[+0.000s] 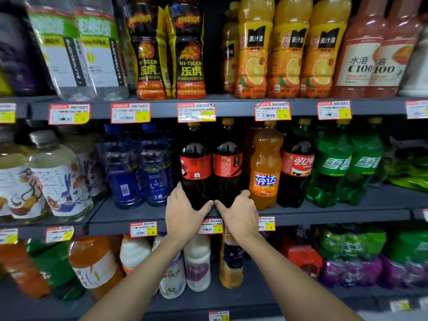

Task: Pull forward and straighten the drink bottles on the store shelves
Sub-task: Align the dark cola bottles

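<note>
Left hand (185, 214) grips the left cola bottle (195, 163) low, right hand (239, 213) the right cola bottle (228, 163); a sharp tug could topple either off the shelf (324, 220)

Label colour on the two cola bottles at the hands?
Red, with black markings, on both cola bottles; head view.

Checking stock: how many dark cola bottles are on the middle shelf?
3: left cola bottle in the left hand, middle cola bottle in the right hand, third cola bottle right of the Fanta. More may hide behind.
</note>
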### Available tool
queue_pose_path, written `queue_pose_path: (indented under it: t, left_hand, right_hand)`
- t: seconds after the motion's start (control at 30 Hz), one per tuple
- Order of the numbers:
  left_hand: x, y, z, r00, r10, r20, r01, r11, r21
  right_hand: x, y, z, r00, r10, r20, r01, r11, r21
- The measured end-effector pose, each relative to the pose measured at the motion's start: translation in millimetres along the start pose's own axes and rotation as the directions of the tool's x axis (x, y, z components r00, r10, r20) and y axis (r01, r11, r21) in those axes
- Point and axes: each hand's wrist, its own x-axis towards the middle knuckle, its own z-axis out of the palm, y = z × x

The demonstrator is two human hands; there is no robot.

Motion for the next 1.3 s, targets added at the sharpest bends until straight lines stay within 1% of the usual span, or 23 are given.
queue_pose_path:
  t: [0.1, 0.2, 0.27, 0.33, 0.4, 0.5, 0.57, 0.67, 0.77, 0.9, 1.0, 1.1, 1.17, 1.3]
  left_hand:
    - [4.8, -1.3, -3.6, 0.999, 0.045, 0.022, -0.044, 0.997, -0.064]
    - [6.4, -2.4, -5.9, 0.998, 0.06, 0.025, -0.057, 0.995, -0.082]
    - [5.6, -3.5, -7.1, 0.997, 0.073, 0.036, -0.069, 0.993, -0.1]
    - [4.6, -5.6, -7.6, 0.995, 0.09, 0.049, -0.083, 0.989, -0.123]
    - [3.2, -5.9, -6.7, 0.995, 0.085, 0.046, -0.08, 0.991, -0.11]
    - [-2.8, 0.1, -1.4, 1.0, 0.013, -0.018, -0.014, 0.998, -0.062]
    - [-7.8, 2.7, 1.2, 0.998, -0.003, -0.068, 0.001, 0.999, -0.032]
    - [-6.3, -6.3, -2.5, 0.997, 0.038, -0.067, -0.041, 0.998, -0.053]
    - [-6.5, -16.8, -8.1, 0.997, 0.043, -0.066, -0.048, 0.996, -0.081]
    - [-6.4, -17.8, -7.1, 0.998, 0.045, -0.05, -0.049, 0.995, -0.092]
    - [-0.8, -17.5, -6.2, 0.998, 0.06, -0.027, -0.061, 0.997, -0.045]
    - [-2.1, -12.8, -4.3, 0.996, 0.071, -0.058, -0.07, 0.997, 0.013]
    - [-6.1, -9.4, -1.3, 0.993, 0.083, -0.081, -0.078, 0.995, 0.066]
    - [-10.2, -7.6, 0.3, 0.997, 0.063, -0.033, -0.059, 0.993, 0.098]
  right_hand:
    - [-7.4, 7.5, 0.3, 1.0, 0.0, -0.006, 0.0, 0.998, 0.064]
    - [-6.2, 14.4, -2.0, 1.0, -0.008, 0.008, 0.007, 0.995, 0.103]
    - [0.3, 11.5, -2.6, 1.0, -0.026, 0.015, 0.025, 0.998, 0.056]
    - [5.7, 5.0, -1.3, 0.998, -0.057, 0.035, 0.058, 0.998, -0.026]
    - [6.4, -0.3, 0.4, 0.997, -0.063, 0.037, 0.065, 0.995, -0.07]
    - [-0.6, -3.4, 4.4, 0.997, -0.057, -0.046, 0.053, 0.995, -0.083]
    - [-6.2, -4.6, 5.9, 0.994, -0.073, -0.075, 0.067, 0.994, -0.088]
    - [-7.1, 4.5, 7.1, 0.993, -0.103, -0.061, 0.097, 0.991, -0.094]
    - [-1.9, 14.3, 5.6, 0.994, -0.101, -0.038, 0.097, 0.99, -0.099]
    - [7.1, 10.3, 5.3, 0.989, -0.146, 0.034, 0.15, 0.972, -0.182]
    - [8.3, 8.9, 3.8, 0.991, -0.13, 0.033, 0.134, 0.977, -0.168]
    - [4.8, 6.6, 3.7, 0.994, -0.112, 0.009, 0.112, 0.979, -0.173]
    - [3.8, 5.0, 3.2, 0.994, -0.11, 0.007, 0.109, 0.969, -0.224]
    - [7.2, 12.2, 2.4, 0.989, -0.144, 0.032, 0.146, 0.926, -0.347]
